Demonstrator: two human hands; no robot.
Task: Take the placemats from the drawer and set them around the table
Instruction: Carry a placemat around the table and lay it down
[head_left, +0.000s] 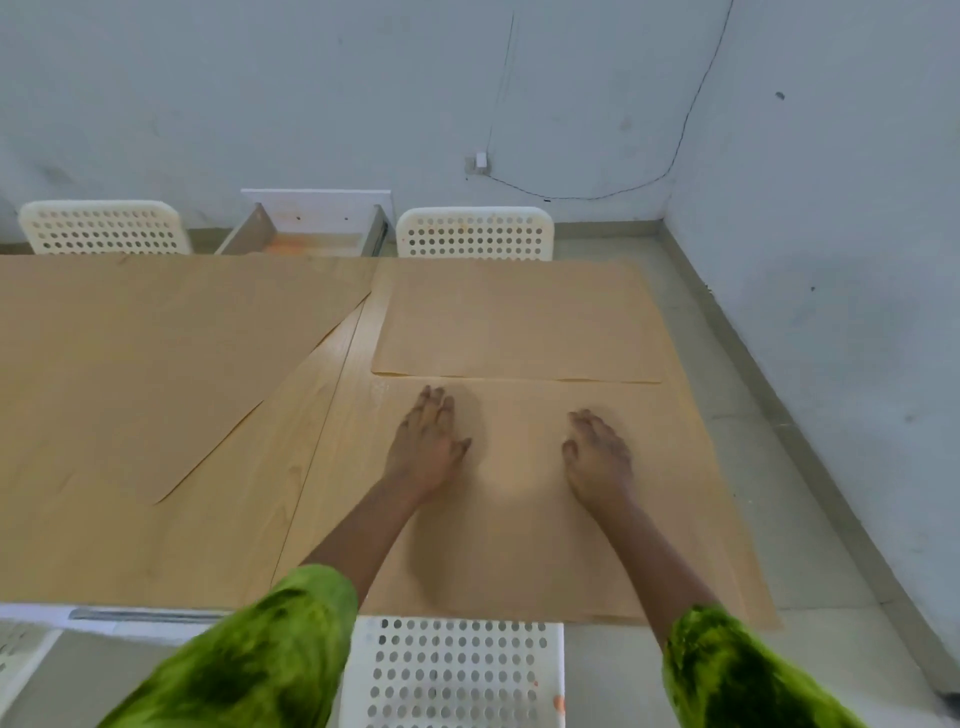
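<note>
A tan paper-like placemat (519, 545) lies flat on the near right part of the wooden table (311, 415). My left hand (428, 447) and my right hand (597, 457) both rest palm-down on it, fingers spread, gripping nothing. A second placemat (519, 317) lies just beyond it at the far right. A third, larger-looking placemat (130, 364) covers the left part of the table at an angle. Beyond the table's far edge an open drawer (311, 234) shows an orange-tinted bottom.
Two white perforated chairs (104, 227) (475, 234) stand at the far side, and another chair (452, 670) sits right below me. A grey wall closes the right side, with a strip of tiled floor (753, 415) between it and the table.
</note>
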